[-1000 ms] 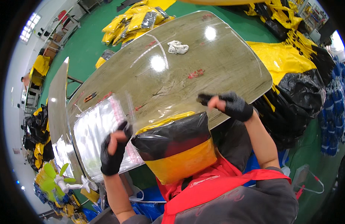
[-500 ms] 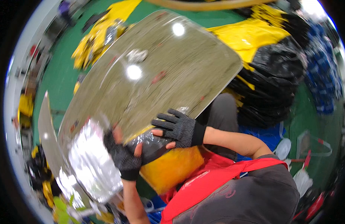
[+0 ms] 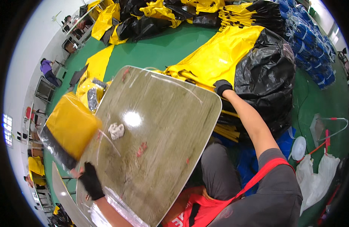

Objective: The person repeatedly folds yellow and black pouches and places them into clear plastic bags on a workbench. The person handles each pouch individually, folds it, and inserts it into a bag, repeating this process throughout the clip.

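Note:
My left hand [image 3: 91, 182], in a dark fingertip-less glove, is at the table's left edge. Its fingers are at the lower corner of a folded yellow-and-black plastic sheet in a clear bag [image 3: 73, 126], which is tilted up and slightly blurred. To the right, my gloved right hand [image 3: 222, 87] is closed on the near edge of a stack of yellow-and-black sheets [image 3: 220, 56]; its fingertips are partly hidden. Between the hands lies a wood-patterned tabletop [image 3: 163, 125], bearing a crumpled white scrap [image 3: 116, 131] and small red bits [image 3: 142, 149].
Bagged yellow packages [image 3: 92, 90] lie on the green floor beyond the table's left edge. Clear plastic bags [image 3: 117, 206] rest at its near left. Blue wrapped bundles [image 3: 310, 53] stand far right, white bags [image 3: 314, 178] near right. A person in purple [image 3: 48, 70] is far left.
Both hands have moved apart from the near table edge. The left swung outward with the bagged sheet; the right reached to the stack. The view has tilted up, showing more floor.

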Demonstrator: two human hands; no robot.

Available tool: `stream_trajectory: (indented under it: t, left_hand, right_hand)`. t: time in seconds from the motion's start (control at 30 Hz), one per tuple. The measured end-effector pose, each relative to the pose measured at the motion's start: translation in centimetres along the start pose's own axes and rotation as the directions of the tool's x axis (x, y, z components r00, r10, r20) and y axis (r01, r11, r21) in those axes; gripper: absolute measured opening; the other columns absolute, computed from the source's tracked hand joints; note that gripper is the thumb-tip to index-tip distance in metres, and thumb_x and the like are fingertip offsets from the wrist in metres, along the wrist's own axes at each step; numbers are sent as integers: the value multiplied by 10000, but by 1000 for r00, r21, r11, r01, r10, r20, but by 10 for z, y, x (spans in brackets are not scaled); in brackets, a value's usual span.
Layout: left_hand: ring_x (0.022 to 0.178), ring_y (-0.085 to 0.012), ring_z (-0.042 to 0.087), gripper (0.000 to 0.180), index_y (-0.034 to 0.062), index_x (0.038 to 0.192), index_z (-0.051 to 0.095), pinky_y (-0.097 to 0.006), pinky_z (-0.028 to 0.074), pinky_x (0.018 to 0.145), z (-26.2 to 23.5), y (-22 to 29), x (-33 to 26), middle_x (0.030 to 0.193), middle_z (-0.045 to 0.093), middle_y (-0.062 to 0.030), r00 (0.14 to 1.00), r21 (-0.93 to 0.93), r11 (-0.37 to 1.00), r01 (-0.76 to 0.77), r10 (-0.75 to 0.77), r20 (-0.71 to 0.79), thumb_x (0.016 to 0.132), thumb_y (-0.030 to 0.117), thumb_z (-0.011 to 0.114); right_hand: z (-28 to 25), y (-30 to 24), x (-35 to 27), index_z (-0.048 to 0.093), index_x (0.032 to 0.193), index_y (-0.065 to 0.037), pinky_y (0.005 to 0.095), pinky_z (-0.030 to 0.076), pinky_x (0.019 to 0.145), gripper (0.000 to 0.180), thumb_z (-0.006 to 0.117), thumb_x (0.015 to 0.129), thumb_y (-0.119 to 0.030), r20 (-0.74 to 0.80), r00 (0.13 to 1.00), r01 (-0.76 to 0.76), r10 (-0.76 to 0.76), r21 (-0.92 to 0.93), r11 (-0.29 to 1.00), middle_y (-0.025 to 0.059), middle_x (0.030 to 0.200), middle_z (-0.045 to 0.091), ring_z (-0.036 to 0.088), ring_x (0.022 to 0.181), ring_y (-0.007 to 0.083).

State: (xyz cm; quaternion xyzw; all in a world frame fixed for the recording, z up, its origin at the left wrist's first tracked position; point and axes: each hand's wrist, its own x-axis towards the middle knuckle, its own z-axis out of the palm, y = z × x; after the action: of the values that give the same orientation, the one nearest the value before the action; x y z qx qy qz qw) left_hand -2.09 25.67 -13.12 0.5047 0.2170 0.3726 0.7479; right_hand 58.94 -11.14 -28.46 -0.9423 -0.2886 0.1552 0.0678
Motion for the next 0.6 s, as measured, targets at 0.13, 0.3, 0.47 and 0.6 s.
stream_trajectory:
  t: [0.13,0.3,0.47,0.6]
  left_hand:
    - [1192,-304,513,631,49,1378,402,-426,372,1052,179,-113,45,1351,489,-190,948,246,937,249,-288,134,978,535,356]
    - [1229,-353,487,867,46,1373,380,-506,381,1035,231,-107,24,1371,457,-213,784,123,836,535,-545,297,857,742,344]
    - [1136,-448,524,943,53,1236,490,-664,388,947,207,-69,67,1232,542,-247,656,-71,683,727,-660,366,708,834,464]
    - [989,-299,626,638,51,1182,559,-438,512,874,179,-18,52,1056,651,-140,702,177,753,633,-656,278,856,599,537]
  right_hand:
    - [-22,108,13,689,997,-20,423,497,824,348,616,828,-315,-547,752,-39,368,519,854,203,970,677,642,915,377]
    - [-176,-38,-211,678,877,-14,379,498,625,266,680,813,-272,-595,706,617,-384,251,746,182,741,619,624,667,324]
    - [-48,-82,-398,520,1295,-196,559,168,1097,470,479,887,-425,77,487,769,-870,435,469,88,1446,387,288,1358,334]
    - [2,-121,-447,451,1377,-234,613,-1,1122,497,439,921,-431,388,-71,918,-919,386,92,47,1525,290,117,1441,329]
